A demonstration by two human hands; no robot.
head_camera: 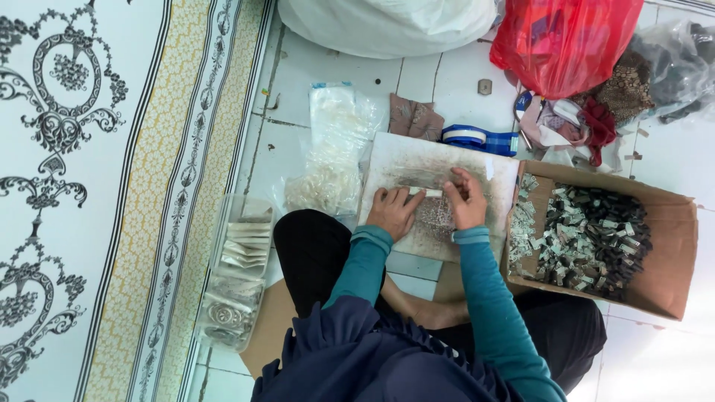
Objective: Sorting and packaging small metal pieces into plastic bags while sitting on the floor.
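My left hand (392,211) and my right hand (465,199) rest on a worn white board (417,160) on the floor in front of my knees. Between them they pinch a small pale roll (427,192), one hand at each end. Both arms wear teal sleeves. A patch of fine grey crumbs (439,216) lies on the board under the roll.
A cardboard box (670,246) of several small rolled pieces stands at the right. A clear container (238,275) of folded papers sits at the left, clear plastic bags (335,156) beyond it. A blue tape roll (477,138), a red bag (566,41) and cloth scraps lie further off.
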